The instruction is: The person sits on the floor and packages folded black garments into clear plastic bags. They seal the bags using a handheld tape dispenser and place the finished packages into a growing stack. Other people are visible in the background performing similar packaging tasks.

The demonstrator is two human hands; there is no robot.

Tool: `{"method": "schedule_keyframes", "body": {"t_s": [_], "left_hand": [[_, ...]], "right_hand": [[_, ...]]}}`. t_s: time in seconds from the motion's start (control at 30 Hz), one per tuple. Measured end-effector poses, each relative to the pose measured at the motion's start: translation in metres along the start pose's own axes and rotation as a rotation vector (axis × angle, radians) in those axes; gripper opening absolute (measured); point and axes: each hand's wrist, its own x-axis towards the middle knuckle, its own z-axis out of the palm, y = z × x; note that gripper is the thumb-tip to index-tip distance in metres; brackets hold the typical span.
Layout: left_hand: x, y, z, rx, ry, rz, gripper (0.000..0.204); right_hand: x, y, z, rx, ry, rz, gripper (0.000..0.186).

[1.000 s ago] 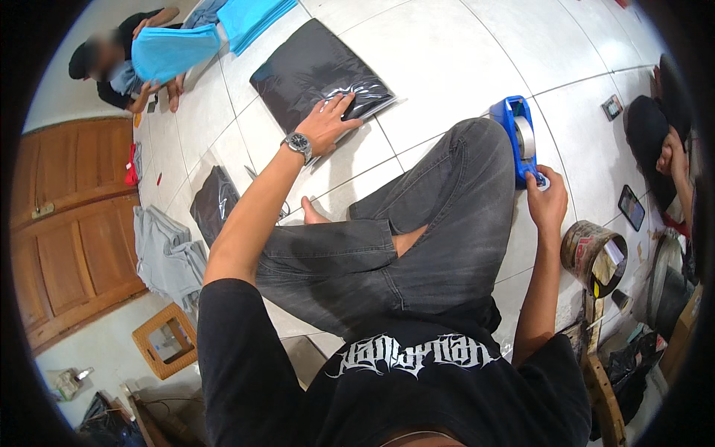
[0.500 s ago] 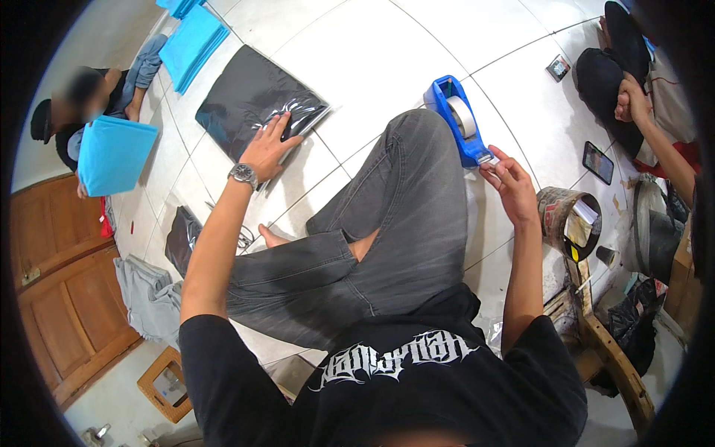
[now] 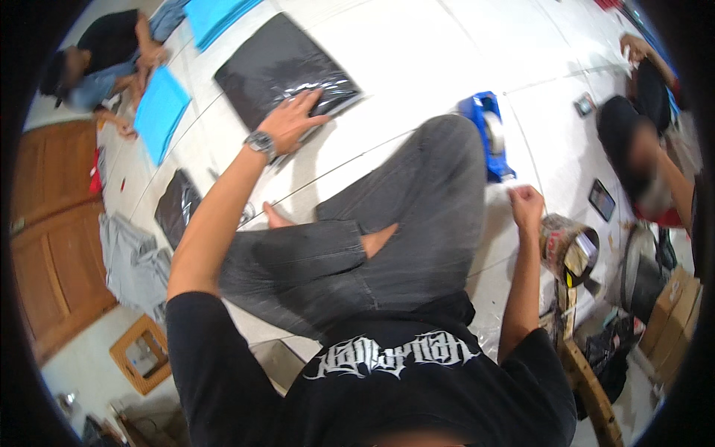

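Sitting cross-legged on the white tiled floor (image 3: 417, 52), the person reaches the left hand (image 3: 292, 119) forward and lays it flat, fingers spread, on the near corner of a black garment packed in a clear plastic bag (image 3: 279, 67). The bag lies straight ahead of the left knee, well away from the right hand (image 3: 526, 203). That hand is curled into a loose fist with thumb and fingers pressed together beside the right knee — whether it pinches anything I cannot tell. Just ahead of it, partly hidden behind the raised knee, sits a blue tape dispenser (image 3: 488, 134), near the hand but not touching it.

A second black bagged garment (image 3: 177, 208) lies on the floor to the left of the left forearm, with a heap of grey cloth (image 3: 134, 261) nearer the wooden door (image 3: 52, 246). Another person at the upper left holds a blue sheet (image 3: 160, 112) — a round tin (image 3: 570, 249) stands just right of the right wrist.
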Motion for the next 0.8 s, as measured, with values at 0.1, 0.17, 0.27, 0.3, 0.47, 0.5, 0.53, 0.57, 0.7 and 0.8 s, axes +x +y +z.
{"method": "schedule_keyframes", "body": {"t_s": [0.1,0.17,0.27,0.3,0.47,0.5,0.53,0.57,0.7,0.8], "left_hand": [[0.001,-0.003,0.003,0.096,-0.030,0.008,0.090],[-0.004,-0.002,-0.005,0.088,-0.044,-0.017,0.096],[-0.008,-0.005,-0.005,0.095,-0.074,-0.014,0.095],[-0.007,-0.003,-0.007,0.100,-0.084,-0.012,0.094],[0.003,-0.007,-0.015,0.133,-0.059,0.023,0.092],[0.004,-0.007,-0.011,0.138,-0.051,0.026,0.093],[0.003,-0.008,-0.010,0.150,-0.057,0.025,0.093],[0.002,-0.009,-0.009,0.142,-0.051,0.027,0.093],[0.001,-0.010,-0.009,0.124,-0.028,0.034,0.093],[0.003,-0.010,-0.002,0.128,-0.023,0.029,0.094]], "right_hand": [[-0.026,-0.009,-0.013,0.295,-0.094,0.247,0.014],[-0.050,-0.069,-0.024,0.519,-0.087,0.039,0.014],[-0.079,-0.201,0.008,0.607,-0.260,-0.099,0.014],[-0.083,-0.240,0.033,0.638,-0.382,-0.098,0.015],[-0.056,-0.327,0.216,0.654,-0.777,-0.082,0.021],[-0.050,-0.332,0.244,0.579,-0.758,-0.079,0.021],[-0.046,-0.334,0.260,0.588,-0.746,-0.046,0.019],[-0.044,-0.337,0.271,0.593,-0.731,-0.014,0.017],[-0.047,-0.334,0.294,0.645,-0.620,0.087,0.013],[-0.047,-0.325,0.307,0.701,-0.552,0.056,0.013]]}}
